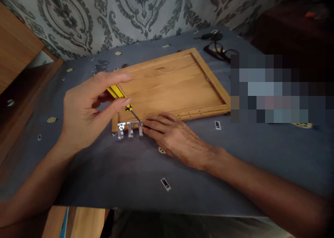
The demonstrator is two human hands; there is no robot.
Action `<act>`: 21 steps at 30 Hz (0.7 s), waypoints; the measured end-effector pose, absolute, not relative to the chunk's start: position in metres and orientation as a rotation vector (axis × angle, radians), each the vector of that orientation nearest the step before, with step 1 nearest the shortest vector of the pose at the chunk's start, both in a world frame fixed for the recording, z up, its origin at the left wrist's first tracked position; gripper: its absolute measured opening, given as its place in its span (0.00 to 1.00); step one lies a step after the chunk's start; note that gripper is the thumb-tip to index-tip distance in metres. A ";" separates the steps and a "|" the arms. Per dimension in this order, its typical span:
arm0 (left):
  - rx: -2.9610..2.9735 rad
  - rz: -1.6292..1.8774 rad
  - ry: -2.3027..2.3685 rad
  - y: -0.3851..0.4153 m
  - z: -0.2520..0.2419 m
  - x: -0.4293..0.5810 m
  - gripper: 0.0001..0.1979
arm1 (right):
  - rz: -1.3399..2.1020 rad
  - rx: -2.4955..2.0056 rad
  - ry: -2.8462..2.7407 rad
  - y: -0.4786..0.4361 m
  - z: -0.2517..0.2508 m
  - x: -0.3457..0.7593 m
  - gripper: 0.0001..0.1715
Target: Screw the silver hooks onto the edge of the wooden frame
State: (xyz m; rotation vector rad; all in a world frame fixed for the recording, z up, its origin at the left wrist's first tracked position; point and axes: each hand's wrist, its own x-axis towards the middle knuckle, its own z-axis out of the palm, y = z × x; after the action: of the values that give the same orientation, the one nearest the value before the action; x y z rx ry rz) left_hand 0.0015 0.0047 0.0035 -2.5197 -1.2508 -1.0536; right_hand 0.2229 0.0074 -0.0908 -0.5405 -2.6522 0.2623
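Note:
My left hand [86,106] is closed around the yellow handle of a screwdriver [118,93], thumb and fingers pinching it. Its shaft slants down to the right, the tip at the rightmost hook of a metal hook rail [126,123]. That rail, with 3 silver hooks, lies along the near left edge of a framed wooden board [167,83]. My right hand [180,139] rests with fingers stretched out on the board's near edge, fingertips beside the rail's right end. Whether those fingertips press on the rail itself, I cannot tell. Several small dark holes dot the board's edge further right.
Blue patterned cloth [117,175] covers the surface. Small dark metal pieces [101,66] lie behind the board on the left. Eyeglasses [219,52] and a dark-handled tool [208,35] lie at the back right. Wooden furniture [21,47] stands at left; the far right is pixelated.

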 end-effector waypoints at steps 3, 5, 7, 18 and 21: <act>-2.519 -1.040 -1.232 0.005 0.004 -0.001 0.18 | 0.243 -0.543 -2.651 0.007 -0.092 0.223 0.23; -2.531 -1.035 -1.232 0.005 0.005 -0.001 0.18 | 0.222 -0.549 -2.641 0.007 -0.093 0.223 0.22; -2.545 -1.041 -1.251 0.005 0.005 -0.001 0.19 | 0.220 -0.549 -2.638 0.007 -0.092 0.223 0.21; -2.577 -1.097 -1.346 0.003 0.003 0.002 0.17 | 0.283 -0.546 -2.647 0.007 -0.089 0.224 0.24; -2.539 -1.124 -1.277 0.005 0.004 0.002 0.16 | 0.281 -0.552 -2.657 0.007 -0.089 0.224 0.24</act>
State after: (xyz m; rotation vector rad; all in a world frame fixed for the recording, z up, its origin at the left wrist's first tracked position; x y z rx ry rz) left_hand 0.0022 0.0047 0.0037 -2.5394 -1.2772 -1.1238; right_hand 0.2236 0.0066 -0.0894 -0.5525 -2.6569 0.2813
